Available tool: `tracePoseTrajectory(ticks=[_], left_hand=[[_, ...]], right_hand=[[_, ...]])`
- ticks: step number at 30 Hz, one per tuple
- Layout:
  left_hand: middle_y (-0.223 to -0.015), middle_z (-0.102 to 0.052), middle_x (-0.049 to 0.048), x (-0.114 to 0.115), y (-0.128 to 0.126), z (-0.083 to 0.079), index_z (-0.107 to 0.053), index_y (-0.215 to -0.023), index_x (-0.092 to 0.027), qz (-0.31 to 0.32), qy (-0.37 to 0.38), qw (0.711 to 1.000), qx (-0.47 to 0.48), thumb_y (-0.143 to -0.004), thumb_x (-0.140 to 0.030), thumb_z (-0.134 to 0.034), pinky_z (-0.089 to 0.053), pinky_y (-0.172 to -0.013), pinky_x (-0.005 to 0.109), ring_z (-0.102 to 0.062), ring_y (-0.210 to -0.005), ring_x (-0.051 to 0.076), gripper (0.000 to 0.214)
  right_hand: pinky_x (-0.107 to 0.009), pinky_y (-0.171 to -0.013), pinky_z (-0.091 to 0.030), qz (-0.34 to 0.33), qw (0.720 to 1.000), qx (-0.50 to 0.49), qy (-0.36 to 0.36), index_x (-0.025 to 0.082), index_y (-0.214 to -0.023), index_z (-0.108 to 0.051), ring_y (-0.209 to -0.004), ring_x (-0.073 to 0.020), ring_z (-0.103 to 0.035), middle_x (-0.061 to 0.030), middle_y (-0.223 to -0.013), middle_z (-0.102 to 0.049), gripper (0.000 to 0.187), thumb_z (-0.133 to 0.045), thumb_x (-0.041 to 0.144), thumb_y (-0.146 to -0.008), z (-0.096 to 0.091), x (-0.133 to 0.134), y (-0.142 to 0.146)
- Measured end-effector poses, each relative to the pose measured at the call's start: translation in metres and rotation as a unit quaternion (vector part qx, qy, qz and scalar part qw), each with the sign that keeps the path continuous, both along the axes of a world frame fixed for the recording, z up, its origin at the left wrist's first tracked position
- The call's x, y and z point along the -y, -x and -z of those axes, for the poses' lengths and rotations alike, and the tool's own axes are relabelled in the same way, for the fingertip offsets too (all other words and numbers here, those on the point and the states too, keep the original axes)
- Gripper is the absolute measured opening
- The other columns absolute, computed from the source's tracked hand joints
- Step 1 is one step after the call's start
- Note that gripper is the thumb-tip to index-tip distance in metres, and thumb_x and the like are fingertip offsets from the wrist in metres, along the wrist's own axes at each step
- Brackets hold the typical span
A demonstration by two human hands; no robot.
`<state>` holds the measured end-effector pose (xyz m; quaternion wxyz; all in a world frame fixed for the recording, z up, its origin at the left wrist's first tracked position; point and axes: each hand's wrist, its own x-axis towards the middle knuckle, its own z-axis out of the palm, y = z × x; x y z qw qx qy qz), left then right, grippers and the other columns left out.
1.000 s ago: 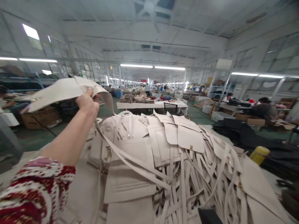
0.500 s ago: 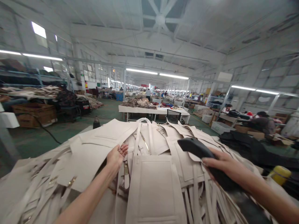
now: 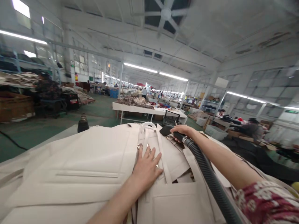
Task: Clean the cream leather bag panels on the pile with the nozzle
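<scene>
A heap of cream leather bag panels (image 3: 77, 168) with straps and small metal fittings covers the table in front of me. My left hand (image 3: 146, 169) lies flat, fingers spread, on a strapped panel in the middle of the heap. My right hand (image 3: 183, 131) grips a black nozzle (image 3: 166, 130) at the far end of the pile. From the nozzle a black ribbed hose (image 3: 207, 177) runs back along my right forearm to the lower edge of the view.
A dark cone-shaped spool (image 3: 83, 123) stands past the heap's far left. Beyond it is a white table (image 3: 149, 110) loaded with brown material. A seated person (image 3: 253, 130) works at the right beside dark goods. Cardboard boxes (image 3: 14, 107) and shelves line the left.
My left hand dropped the lifted panel onto the left of the pile and now presses flat on the centre. My right hand came in with the nozzle and reached toward the far end.
</scene>
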<state>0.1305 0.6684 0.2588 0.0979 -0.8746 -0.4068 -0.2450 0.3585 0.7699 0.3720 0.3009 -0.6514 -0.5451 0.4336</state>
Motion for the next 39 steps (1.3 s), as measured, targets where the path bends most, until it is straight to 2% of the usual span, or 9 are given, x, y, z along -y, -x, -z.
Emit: tracePoseTrajectory(ticks=[4,8,15,17,21,24,29,33,39], left_hand=[[-0.132,-0.04,0.008,-0.001,0.0,0.012,-0.041,-0.125,-0.028,0.001,-0.007,1.0,0.001,-0.08,-0.052,-0.041,0.001,-0.102,0.056,-0.027,-0.124,0.031,0.051],[-0.132,-0.04,0.0067,0.0,0.0,0.008,-0.041,-0.125,-0.029,0.005,-0.006,1.0,-0.001,-0.08,-0.052,-0.043,0.001,-0.102,0.055,-0.027,-0.124,0.031,0.051],[-0.131,-0.042,0.0044,0.001,0.0,0.005,-0.042,-0.123,-0.031,-0.008,-0.022,1.0,-0.019,-0.079,-0.049,-0.045,-0.001,-0.102,0.054,-0.029,-0.123,0.029,0.048],[-0.124,-0.049,0.0053,0.004,-0.002,-0.007,-0.049,-0.117,-0.03,-0.021,-0.006,0.999,-0.025,-0.077,-0.045,-0.05,-0.005,-0.1,0.057,-0.035,-0.118,0.03,0.043],[-0.084,-0.064,0.0085,0.002,-0.025,-0.05,-0.065,-0.079,-0.02,-0.049,0.019,0.999,-0.016,-0.076,-0.035,-0.051,-0.018,-0.092,0.059,-0.051,-0.096,0.03,0.02],[-0.087,-0.065,0.0074,-0.022,-0.059,-0.078,-0.064,-0.083,-0.019,-0.042,0.037,0.994,0.09,-0.078,-0.029,-0.047,-0.033,-0.088,0.045,-0.054,-0.092,0.025,0.02],[-0.107,-0.06,0.0084,-0.106,-0.092,-0.098,-0.055,-0.108,-0.015,-0.092,0.082,0.976,0.177,-0.078,-0.016,-0.041,-0.04,-0.083,0.026,-0.053,-0.098,0.018,0.034],[-0.109,-0.06,0.0105,-0.163,-0.075,-0.093,-0.059,-0.105,-0.015,-0.15,0.129,0.97,0.14,-0.073,-0.011,-0.042,-0.038,-0.087,0.029,-0.052,-0.103,0.021,0.036],[-0.117,-0.056,0.0065,-0.187,-0.076,-0.073,-0.059,-0.107,-0.028,-0.163,0.192,0.966,0.061,-0.072,-0.026,-0.048,-0.03,-0.092,0.051,-0.041,-0.114,0.033,0.037]], right_hand=[[-0.017,-0.041,-0.044,0.006,0.999,0.024,0.03,0.01,-0.072,-0.056,-0.045,-0.0057,-0.051,0.0029,-0.058,-0.056,0.017,-0.06,0.025,-0.077,0.019,-0.04,-0.003],[-0.016,-0.04,-0.042,0.044,0.998,0.03,-0.042,0.011,-0.083,-0.055,-0.044,-0.0044,-0.049,0.0046,-0.06,-0.053,0.013,-0.055,0.024,-0.081,0.018,-0.051,-0.01],[-0.019,-0.037,-0.041,0.058,0.992,0.002,-0.115,0.014,-0.097,-0.048,-0.041,-0.0121,-0.054,0.0014,-0.051,-0.055,0.025,-0.056,0.024,-0.076,-0.02,0.023,-0.067],[-0.021,-0.036,-0.041,0.043,0.993,-0.009,-0.106,0.016,-0.092,-0.049,-0.041,-0.0146,-0.055,-0.0007,-0.051,-0.057,0.024,-0.059,0.024,-0.072,-0.03,0.049,-0.079],[-0.024,-0.033,-0.043,0.057,0.992,-0.028,-0.112,0.018,-0.085,-0.047,-0.04,-0.0164,-0.055,-0.0007,-0.052,-0.056,0.021,-0.06,0.027,-0.071,-0.039,0.08,-0.096],[-0.025,-0.034,-0.045,0.093,0.986,-0.04,-0.134,0.02,-0.083,-0.043,-0.039,-0.0155,-0.054,0.0014,-0.051,-0.054,0.019,-0.057,0.028,-0.073,-0.043,0.088,-0.109],[-0.025,-0.036,-0.047,0.1,0.983,-0.066,-0.14,0.02,-0.085,-0.042,-0.042,-0.0148,-0.055,0.0008,-0.054,-0.055,0.023,-0.058,0.03,-0.072,-0.044,0.101,-0.133],[-0.027,-0.034,-0.047,0.066,0.986,-0.093,-0.119,0.02,-0.085,-0.043,-0.043,-0.016,-0.056,-0.0002,-0.058,-0.056,0.025,-0.059,0.032,-0.071,-0.031,0.113,-0.14],[-0.025,-0.036,-0.046,-0.013,0.985,-0.136,-0.106,0.021,-0.091,-0.045,-0.044,-0.0145,-0.055,0.0002,-0.06,-0.056,0.025,-0.059,0.029,-0.071,-0.019,0.112,-0.119]])
